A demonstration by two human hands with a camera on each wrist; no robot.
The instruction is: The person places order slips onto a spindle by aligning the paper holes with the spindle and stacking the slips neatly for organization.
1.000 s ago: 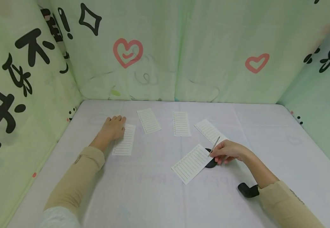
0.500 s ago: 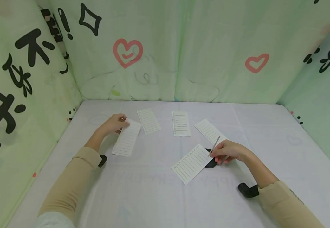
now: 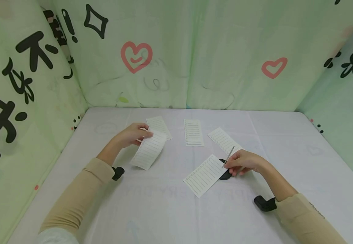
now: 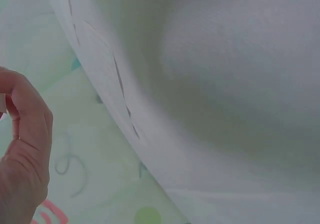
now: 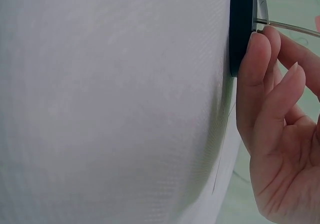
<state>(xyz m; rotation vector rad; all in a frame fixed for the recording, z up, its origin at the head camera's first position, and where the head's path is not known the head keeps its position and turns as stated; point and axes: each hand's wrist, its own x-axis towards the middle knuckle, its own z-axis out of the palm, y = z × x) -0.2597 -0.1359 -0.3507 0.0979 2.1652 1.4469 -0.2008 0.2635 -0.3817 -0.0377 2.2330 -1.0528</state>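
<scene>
My left hand (image 3: 132, 134) pinches the top of a lined paper slip (image 3: 149, 150), which is raised and curves down toward the table. In the left wrist view only part of the left hand (image 4: 25, 149) shows at the left edge. At right, my right hand (image 3: 244, 162) holds a bill spike (image 3: 229, 156) low down, its thumb and fingertips by the foot of the thin metal rod. The spike's round black base (image 5: 242, 34) stands on the cloth. Another lined slip (image 3: 203, 176) lies over that base, its upper right corner by the rod.
Across the back of the white-covered table (image 3: 164, 210) lie a slip (image 3: 159, 126) partly behind the raised one, a middle slip (image 3: 194, 133) and a right slip (image 3: 224, 139). Green curtains (image 3: 231, 51) wall the table. Black wrist mounts (image 3: 265, 204) jut from the sleeves.
My left hand first lay over the left slip, then picked it up by its top and has carried it to the right. The right hand and bill spike have not moved.
</scene>
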